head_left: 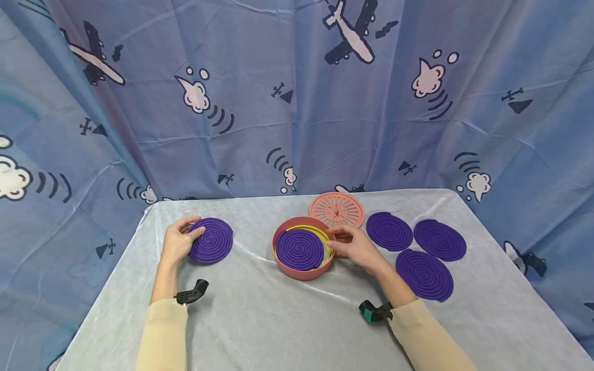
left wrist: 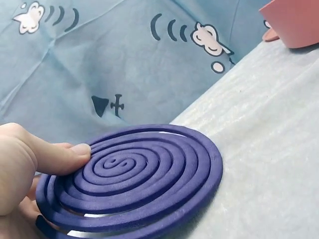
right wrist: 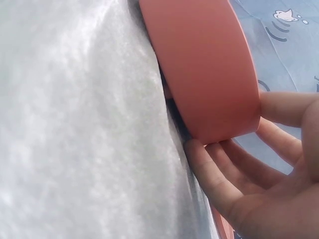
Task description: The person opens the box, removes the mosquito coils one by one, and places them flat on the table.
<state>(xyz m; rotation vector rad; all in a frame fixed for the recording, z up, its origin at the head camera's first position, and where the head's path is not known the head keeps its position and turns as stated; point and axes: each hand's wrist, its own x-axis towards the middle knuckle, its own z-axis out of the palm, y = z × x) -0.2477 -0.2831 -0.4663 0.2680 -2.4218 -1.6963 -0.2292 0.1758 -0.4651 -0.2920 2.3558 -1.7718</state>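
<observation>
At the table's left, my left hand (head_left: 178,243) pinches a purple mosquito coil (head_left: 211,240) by its left edge. The left wrist view shows the thumb (left wrist: 70,157) on top of that coil, with other fingers partly hidden below it. My right hand (head_left: 356,251) grips the right side of a round pink holder (head_left: 303,274). In the right wrist view, its thumb and fingertips touch the holder's wall (right wrist: 204,64). Inside the holder, another purple coil (head_left: 299,249) lies over a yellow lining (head_left: 320,233), only part of which shows.
A pink slotted lid (head_left: 320,208) lies behind the holder, near the table's back edge. To the right are three more purple coils (head_left: 389,231), (head_left: 440,240), (head_left: 424,274), close together on the white-covered table (head_left: 278,319). A blue patterned curtain (head_left: 250,103) hangs behind.
</observation>
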